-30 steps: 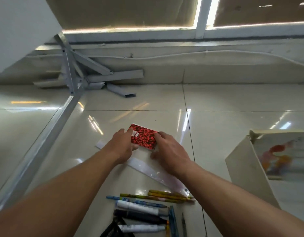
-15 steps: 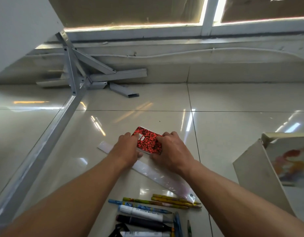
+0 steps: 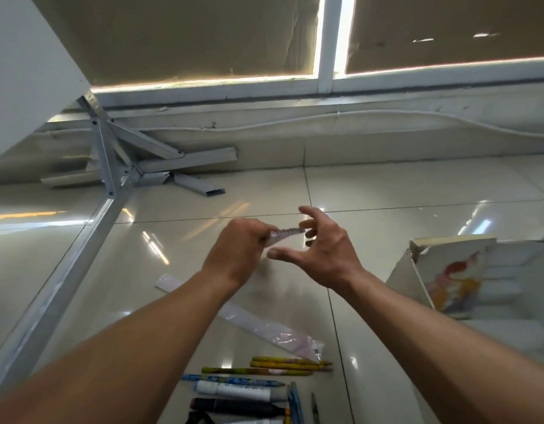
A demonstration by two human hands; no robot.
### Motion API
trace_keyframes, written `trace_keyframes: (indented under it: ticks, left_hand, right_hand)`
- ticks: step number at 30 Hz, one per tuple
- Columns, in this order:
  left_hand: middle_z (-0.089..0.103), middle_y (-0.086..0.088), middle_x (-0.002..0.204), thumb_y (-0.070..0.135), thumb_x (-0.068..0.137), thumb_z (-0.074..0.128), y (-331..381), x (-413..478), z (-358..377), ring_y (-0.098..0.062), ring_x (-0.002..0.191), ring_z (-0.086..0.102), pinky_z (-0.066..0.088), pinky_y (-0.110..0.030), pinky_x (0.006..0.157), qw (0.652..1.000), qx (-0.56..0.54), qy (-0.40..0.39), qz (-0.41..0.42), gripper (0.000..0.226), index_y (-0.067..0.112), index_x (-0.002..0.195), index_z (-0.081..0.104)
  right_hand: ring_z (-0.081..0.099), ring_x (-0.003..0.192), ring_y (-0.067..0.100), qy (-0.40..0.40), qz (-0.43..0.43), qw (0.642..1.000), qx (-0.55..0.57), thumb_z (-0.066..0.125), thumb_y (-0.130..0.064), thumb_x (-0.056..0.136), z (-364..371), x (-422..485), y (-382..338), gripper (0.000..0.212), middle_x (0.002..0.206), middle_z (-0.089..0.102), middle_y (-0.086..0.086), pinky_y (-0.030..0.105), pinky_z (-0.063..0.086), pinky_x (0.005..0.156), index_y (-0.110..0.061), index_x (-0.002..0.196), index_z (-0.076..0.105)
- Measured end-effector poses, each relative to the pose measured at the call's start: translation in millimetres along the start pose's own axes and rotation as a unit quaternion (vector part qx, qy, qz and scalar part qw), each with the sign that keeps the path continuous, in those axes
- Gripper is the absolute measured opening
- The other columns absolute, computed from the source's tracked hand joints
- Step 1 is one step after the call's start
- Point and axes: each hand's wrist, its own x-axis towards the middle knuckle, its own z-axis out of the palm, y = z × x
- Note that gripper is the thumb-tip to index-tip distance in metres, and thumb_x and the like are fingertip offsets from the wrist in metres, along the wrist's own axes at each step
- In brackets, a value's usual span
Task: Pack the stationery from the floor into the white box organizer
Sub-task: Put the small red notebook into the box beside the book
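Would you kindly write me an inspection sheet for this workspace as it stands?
Surface: glossy cream tiled floor, reflective.
Job's things: thin flat item, seen edge-on, held up; clear plastic ruler, pencils and markers on floor; white box organizer at right.
Clutter: grey metal bars by wall.
Grippers: left hand pinches the item; right hand open beside it.
Cables: white cable along wall.
Surroundings: covered window.

The small object (image 3: pixel 285 235) pinched by the left hand (image 3: pixel 240 252) is seen edge-on and blurred, so its face cannot be made out. The white box (image 3: pixel 454 276) is cut off at the right edge, and the lowest markers (image 3: pixel 234 410) at the bottom edge.
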Motion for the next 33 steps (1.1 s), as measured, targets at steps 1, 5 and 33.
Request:
trace_keyframes:
  ticks: [1, 5, 33]
  left_hand:
    - [0.078, -0.003, 0.092, 0.006, 0.089, 0.072, 2.4, 3.0, -2.0, -0.018, 0.080, 0.070, 0.057, -0.035, 0.073, 0.998, -0.042, 0.025, -0.036, 0.021, 0.017, 0.105, 0.082]
    - [0.074, -0.001, 0.088, 0.010, 0.082, 0.082, 6.9, 12.0, -7.3, -0.019, 0.084, 0.070, 0.053, -0.027, 0.073, 0.978, -0.135, 0.044, -0.153, 0.012, 0.015, 0.092, 0.080]
    - [0.069, 0.000, 0.097, 0.026, 0.099, 0.066, 225.1, 118.3, -40.3, -0.017, 0.091, 0.070, 0.064, -0.036, 0.072, 0.940, -0.325, 0.101, 0.033, 0.017, 0.013, 0.109, 0.067]
  right_hand:
    - [0.063, 0.110, 0.016, -0.002, 0.028, 0.999, 0.031, 0.095, -0.049, 0.063, -2.9, -1.4, 3.9, 0.102, 0.127, 0.063, -0.002, 0.033, 0.057, 0.094, -0.024, 0.151, 0.049]
    - [0.067, 0.117, 0.017, -0.015, 0.091, 0.988, 0.121, 0.085, -0.016, 0.084, -9.9, -3.1, 16.6, 0.058, 0.133, 0.070, 0.003, 0.029, 0.052, 0.098, -0.018, 0.139, 0.066]
    - [0.074, 0.094, 0.013, 0.295, 0.028, 0.945, 0.135, 0.067, -0.011, 0.098, -213.2, -17.2, -1.6, 0.032, 0.107, 0.078, 0.001, 0.030, 0.062, 0.086, -0.013, 0.130, 0.071]
